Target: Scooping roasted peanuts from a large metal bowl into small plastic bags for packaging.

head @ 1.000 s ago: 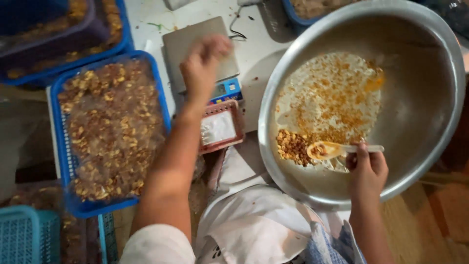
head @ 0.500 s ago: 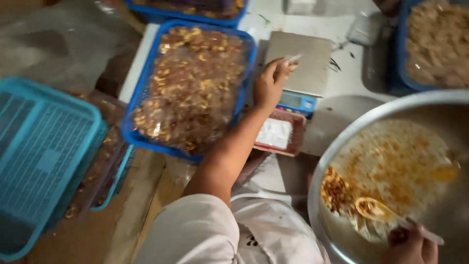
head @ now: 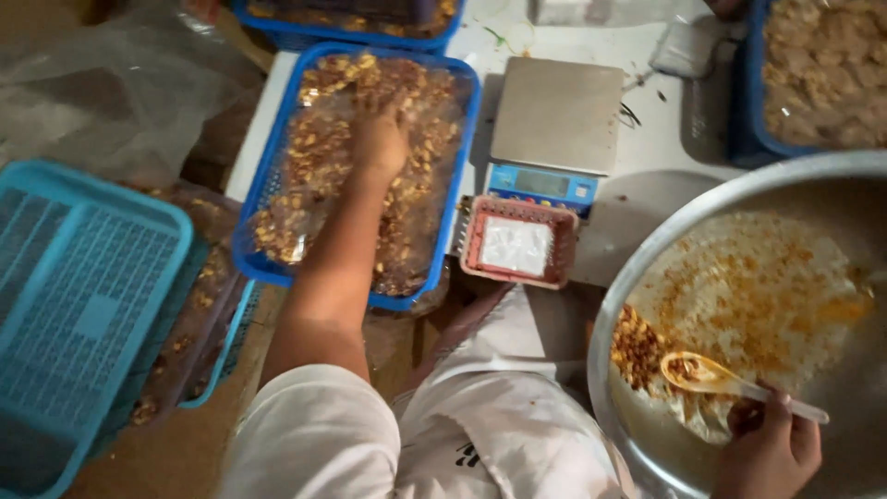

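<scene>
— Where is the spoon (head: 707, 374)?
— In the big metal bowl (head: 647, 277) at lower right; the right hand (head: 767, 453) grips its handle, the scoop beside a heap of spiced nuts (head: 636, 346).
— And the left hand (head: 381, 143)?
— Fingers down in the nuts of the blue tray (head: 268, 176); its grip cannot be told. A scale (head: 554, 115) stands just right of the tray.

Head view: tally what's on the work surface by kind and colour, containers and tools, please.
Dark blue trays: 3
Light blue baskets: 2
Small red basket: 1
Metal bowl: 1
Scale: 1
Spoon: 1
Total: 9
</scene>
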